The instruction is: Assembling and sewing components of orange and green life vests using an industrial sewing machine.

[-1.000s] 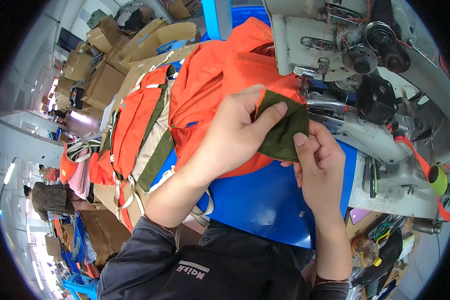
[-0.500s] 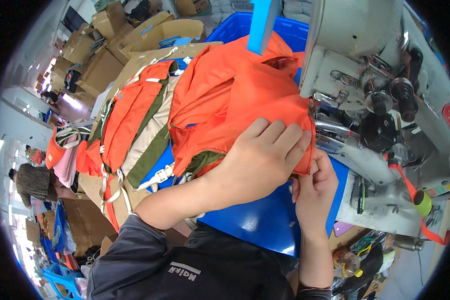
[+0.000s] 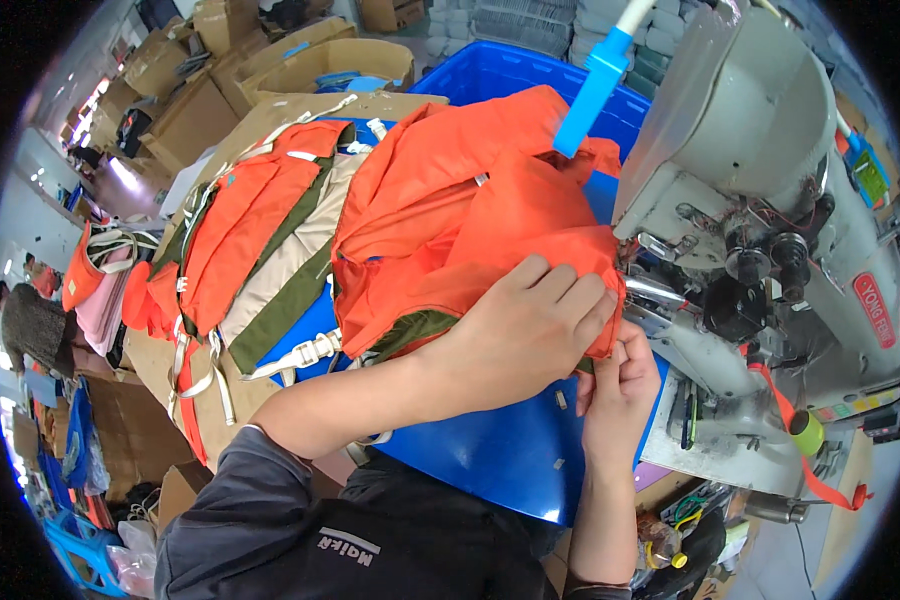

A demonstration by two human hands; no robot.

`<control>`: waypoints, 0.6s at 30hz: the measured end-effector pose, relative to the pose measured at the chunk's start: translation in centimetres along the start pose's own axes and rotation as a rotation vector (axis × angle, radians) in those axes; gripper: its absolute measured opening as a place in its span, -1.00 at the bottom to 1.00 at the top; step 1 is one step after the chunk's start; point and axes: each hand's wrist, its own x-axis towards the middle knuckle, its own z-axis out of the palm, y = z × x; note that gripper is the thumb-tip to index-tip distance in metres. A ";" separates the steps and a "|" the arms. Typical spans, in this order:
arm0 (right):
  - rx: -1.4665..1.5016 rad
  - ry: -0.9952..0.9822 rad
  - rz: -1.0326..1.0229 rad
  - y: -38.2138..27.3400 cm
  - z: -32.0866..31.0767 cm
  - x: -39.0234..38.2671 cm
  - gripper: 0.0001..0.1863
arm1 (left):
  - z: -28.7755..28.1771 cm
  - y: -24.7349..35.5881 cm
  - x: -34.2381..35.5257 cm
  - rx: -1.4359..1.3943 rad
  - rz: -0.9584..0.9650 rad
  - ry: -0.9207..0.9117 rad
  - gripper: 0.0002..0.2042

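- Orange fabric piece (image 3: 470, 230): bunched, half-sewn, lying on the blue counter (image 3: 500, 450) just left of the grey sewing machine (image 3: 770, 200). Its near-right edge sits at the machine's needle area.
- Left hand (image 3: 525, 330): palm down, fingers spread flat over the near-right fold, pressing it to the counter. Not closed round anything that I can see.
- Right hand (image 3: 615, 385): just under and right of the left, fingertips pinching the hem at the orange edge. The pinched spot itself is mostly hidden by the left hand.
- Olive-green lining (image 3: 415, 330) peeks out under the orange, left of the left wrist.
- Handling, my read: thin woven cloth, light, floppy, no stiffness of its own. Looks a bit slick, so layers will likely slide on each other and on the smooth counter.
- Best hold: flat palm on the bulk to stop creep, pinch right at the seam edge to steer. Grabbing mid-bundle would only drag loose folds.
- Not fragile, but the bulk at far left could pull the edge off line.
- Stack of finished orange, olive and beige pieces (image 3: 260, 250) with white webbing lies on cardboard to the left.
- Blue crate (image 3: 510, 70) sits on the far side.
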 end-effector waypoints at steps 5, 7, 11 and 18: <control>0.037 -0.060 0.012 -0.1 -0.9 0.1 -0.85 | -0.4 0.3 -0.3 -0.012 -0.027 0.014 -0.51; 0.012 -0.062 0.003 -0.2 -1.0 0.1 -0.85 | -2.0 -0.2 -0.5 -0.148 -0.009 -0.002 -0.55; -0.032 -0.043 -0.008 0.1 -1.7 0.1 -0.85 | -4.5 -5.2 1.2 -0.674 0.029 -0.101 -0.68; -0.056 -0.047 0.023 -0.7 -0.8 -0.1 -0.87 | 8.7 -11.8 12.1 -1.178 -0.186 -0.211 -0.71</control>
